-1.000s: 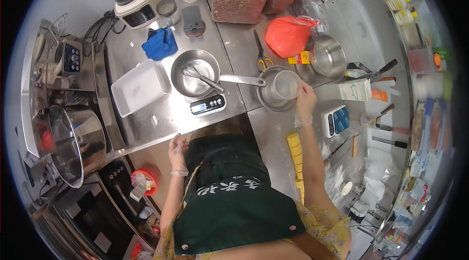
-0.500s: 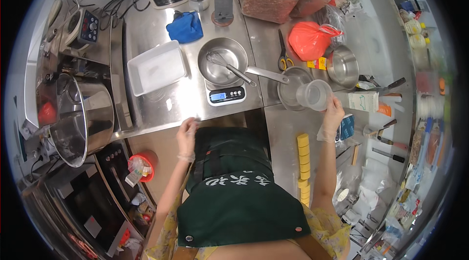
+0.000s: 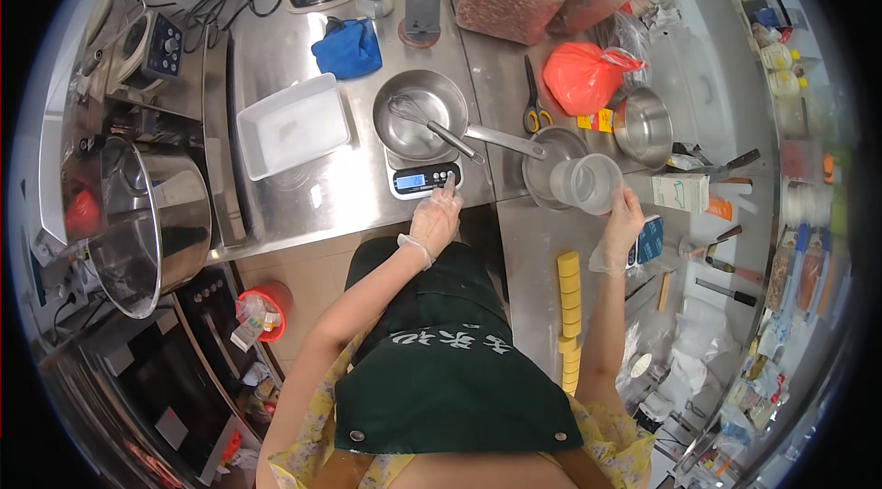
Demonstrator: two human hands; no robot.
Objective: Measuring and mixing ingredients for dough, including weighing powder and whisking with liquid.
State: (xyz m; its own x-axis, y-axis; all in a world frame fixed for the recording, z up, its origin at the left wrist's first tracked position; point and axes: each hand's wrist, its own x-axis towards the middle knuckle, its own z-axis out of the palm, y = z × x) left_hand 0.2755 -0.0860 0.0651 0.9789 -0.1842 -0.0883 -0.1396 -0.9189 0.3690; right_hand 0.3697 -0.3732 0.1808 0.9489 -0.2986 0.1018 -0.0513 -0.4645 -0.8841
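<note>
My left hand (image 3: 435, 220), in a clear glove, reaches to the digital scale (image 3: 428, 180), its index finger stretched out onto the buttons at the panel's right. On the scale stands a steel saucepan (image 3: 397, 129), its long handle pointing right. A wire whisk (image 3: 443, 134) rests in the pan, its grip hanging over the rim. Off to the right, my gloved right hand (image 3: 624, 227) grips a clear plastic cup (image 3: 593, 184) by its side. The cup is tilted and overlaps a shallow metal bowl (image 3: 549, 145) in view; its contents I cannot make out.
Left of the pan sits a white rectangular tray (image 3: 292, 129), with a blue cloth (image 3: 347, 50) behind. Scissors (image 3: 533, 99), a red bag (image 3: 585, 78) and a deep steel bowl (image 3: 646, 128) lie to the right. Yellow round pieces (image 3: 570, 296) form a row near my right forearm.
My left hand has moved right and forward, from the counter's front edge to the scale's buttons. My right hand still holds the cup in nearly the same spot.
</note>
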